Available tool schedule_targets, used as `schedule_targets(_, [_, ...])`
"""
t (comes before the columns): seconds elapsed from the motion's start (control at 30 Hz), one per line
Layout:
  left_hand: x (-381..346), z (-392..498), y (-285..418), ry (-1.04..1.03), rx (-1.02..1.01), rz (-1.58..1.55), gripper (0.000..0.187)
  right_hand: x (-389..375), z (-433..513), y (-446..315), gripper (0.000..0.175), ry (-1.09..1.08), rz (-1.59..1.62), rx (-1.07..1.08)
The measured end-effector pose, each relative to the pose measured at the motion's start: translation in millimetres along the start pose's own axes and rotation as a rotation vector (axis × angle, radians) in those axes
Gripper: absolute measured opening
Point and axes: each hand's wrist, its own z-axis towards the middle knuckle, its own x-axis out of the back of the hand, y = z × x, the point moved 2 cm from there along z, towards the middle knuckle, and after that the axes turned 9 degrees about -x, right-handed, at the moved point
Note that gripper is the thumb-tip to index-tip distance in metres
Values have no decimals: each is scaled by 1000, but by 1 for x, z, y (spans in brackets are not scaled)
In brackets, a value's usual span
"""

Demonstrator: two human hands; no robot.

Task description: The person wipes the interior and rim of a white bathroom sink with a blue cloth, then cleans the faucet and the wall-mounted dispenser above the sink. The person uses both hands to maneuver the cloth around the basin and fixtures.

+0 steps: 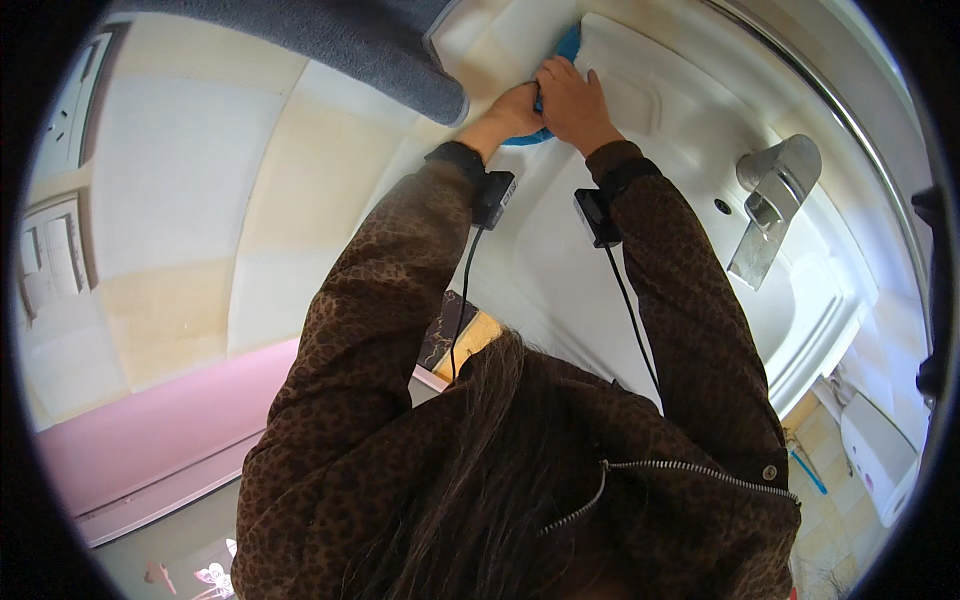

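A blue cloth [533, 139] lies bunched at the left end of a white ceramic washbasin [540, 202], against the tiled wall. My left hand [516, 111] grips it from the wall side. My right hand [574, 101] is close beside the left, its fingers curled over the cloth. Most of the cloth is hidden under both hands. Part of it shows beyond my right fingers, along the basin's rim.
A chrome faucet [776, 214] stands over the basin to the right. A grey towel [337, 49] hangs at upper left. Wall switches [54, 255] and a pink door frame [172, 427] are on the left. Black cables [462, 300] run from wrist-worn devices [495, 199].
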Motion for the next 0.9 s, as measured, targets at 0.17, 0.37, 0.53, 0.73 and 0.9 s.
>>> schedule_targets(0.17, [-3, 4, -5, -49, 34, -76, 41, -2, 7, 5, 14, -7, -16, -2])
schedule_targets(0.37, [-6, -8, 0, 76, -21, -27, 38, -5, 9, -1, 13, -3, -39, 3])
schedule_targets(0.53, [-10, -20, 1, 137, -37, -32, 35, -1, 8, -10, 15, -59, -87, 17])
schedule_targets(0.73, [-9, -67, -6, 144, 6, -74, 29, 4, -13, -46, 21, -158, -90, 93])
schedule_targets(0.9, [-10, -136, -7, 136, 66, -167, 29, 4, -45, -88, 22, -178, -34, 204])
